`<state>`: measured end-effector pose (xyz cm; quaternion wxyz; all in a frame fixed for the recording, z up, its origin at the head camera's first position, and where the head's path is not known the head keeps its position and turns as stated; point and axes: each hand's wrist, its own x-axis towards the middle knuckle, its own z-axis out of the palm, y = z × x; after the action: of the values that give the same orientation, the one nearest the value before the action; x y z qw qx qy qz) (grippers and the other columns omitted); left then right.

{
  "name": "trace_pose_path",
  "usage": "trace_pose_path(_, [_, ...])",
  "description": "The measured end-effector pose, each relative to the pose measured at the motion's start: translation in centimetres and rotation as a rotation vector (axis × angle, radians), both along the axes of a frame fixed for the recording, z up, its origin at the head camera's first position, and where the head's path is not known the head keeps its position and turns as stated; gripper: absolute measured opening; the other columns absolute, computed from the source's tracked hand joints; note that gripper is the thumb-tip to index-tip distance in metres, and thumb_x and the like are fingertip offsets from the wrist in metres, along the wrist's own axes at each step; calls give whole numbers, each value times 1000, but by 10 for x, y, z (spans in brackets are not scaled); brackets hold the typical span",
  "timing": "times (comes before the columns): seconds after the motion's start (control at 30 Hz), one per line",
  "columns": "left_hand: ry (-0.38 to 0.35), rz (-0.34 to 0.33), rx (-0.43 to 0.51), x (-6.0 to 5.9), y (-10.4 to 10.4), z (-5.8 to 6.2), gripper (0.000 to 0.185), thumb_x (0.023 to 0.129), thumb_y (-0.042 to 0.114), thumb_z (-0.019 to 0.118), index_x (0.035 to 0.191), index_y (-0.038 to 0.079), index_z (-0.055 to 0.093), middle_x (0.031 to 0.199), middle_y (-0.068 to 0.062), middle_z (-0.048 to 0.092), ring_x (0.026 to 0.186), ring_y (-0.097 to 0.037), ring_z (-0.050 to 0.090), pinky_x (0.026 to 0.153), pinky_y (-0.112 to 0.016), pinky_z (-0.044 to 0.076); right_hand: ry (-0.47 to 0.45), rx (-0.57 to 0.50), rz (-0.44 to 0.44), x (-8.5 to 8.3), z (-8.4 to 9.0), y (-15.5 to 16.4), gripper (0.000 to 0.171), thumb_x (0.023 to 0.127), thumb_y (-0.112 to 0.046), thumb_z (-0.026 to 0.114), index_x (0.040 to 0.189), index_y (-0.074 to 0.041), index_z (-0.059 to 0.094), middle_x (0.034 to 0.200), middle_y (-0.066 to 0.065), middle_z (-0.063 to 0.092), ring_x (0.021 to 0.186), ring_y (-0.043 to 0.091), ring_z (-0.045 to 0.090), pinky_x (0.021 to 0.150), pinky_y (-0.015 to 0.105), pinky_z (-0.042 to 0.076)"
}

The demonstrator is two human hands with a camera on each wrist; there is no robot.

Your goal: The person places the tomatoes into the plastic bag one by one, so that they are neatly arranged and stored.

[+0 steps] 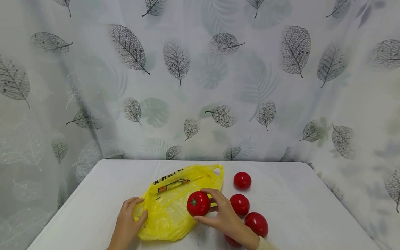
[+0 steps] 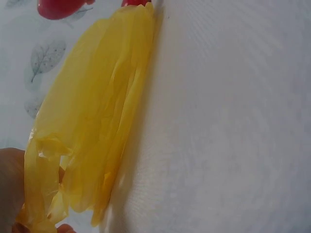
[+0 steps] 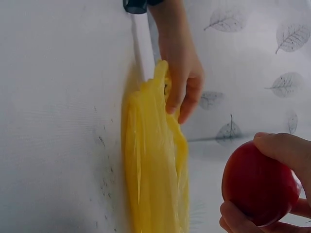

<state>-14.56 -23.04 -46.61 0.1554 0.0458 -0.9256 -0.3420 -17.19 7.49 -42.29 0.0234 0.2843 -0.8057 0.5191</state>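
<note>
My right hand (image 1: 223, 215) grips a red tomato (image 1: 198, 203) with a green star-shaped top, thumb and fingers around its sides. The tomato is over the right part of a yellow plastic bag (image 1: 172, 215) that lies on the table. In the right wrist view, the same tomato (image 3: 260, 184) sits between the thumb and fingertips. At the bag's left end, my left hand (image 1: 128, 218) holds the edge between thumb and fingers. The left wrist view has the bag (image 2: 92, 107) stretching away from that hand, its side bulging up from the table.
Several more tomatoes (image 1: 242, 180) lie on the white table (image 1: 300, 194) to the right of the bag; the nearest is partly hidden by my right forearm. A curtain with printed leaves (image 1: 200, 86) hangs behind the table and along its sides.
</note>
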Motion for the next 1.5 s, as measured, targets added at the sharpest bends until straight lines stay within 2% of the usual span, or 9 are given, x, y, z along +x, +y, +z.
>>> trace_pose_path(0.2, [-33,7,0,-2,-1,-2,41,86,13,70,122,-3,59,130,-23,46,121,-43,48,100,-59,43,-4,-30,20,0,-2,-8,64,80,-31,81,134,-20,49,127,4,56,102,18,64,75,22,58])
trace_pose_path(0.5, [-68,23,-4,1,-2,-4,41,86,13,70,122,-3,59,130,-23,47,120,-43,49,100,-60,43,-24,-54,60,2,-5,-23,63,81,-30,80,135,-20,48,128,6,54,102,17,63,76,21,57])
trace_pose_path(0.77, [-50,28,11,2,-3,-4,41,86,12,70,122,-3,60,131,-23,47,120,-42,49,99,-59,44,-23,-68,71,-3,-8,-37,64,81,-29,80,135,-18,47,128,7,54,102,17,63,74,23,58])
trace_pose_path(1.03, [-48,20,14,2,-3,-3,39,87,12,70,122,-2,60,131,-22,46,120,-43,49,99,-59,44,-63,-86,56,-7,-16,-50,64,81,-30,80,135,-16,49,126,7,55,100,13,63,74,22,58])
trace_pose_path(1.5, [-29,28,-1,-4,0,-2,39,85,13,71,120,-2,62,130,-20,49,121,-40,50,101,-57,44,-131,-119,9,-16,-22,-65,64,81,-30,80,134,-14,49,129,10,55,98,17,63,74,24,59])
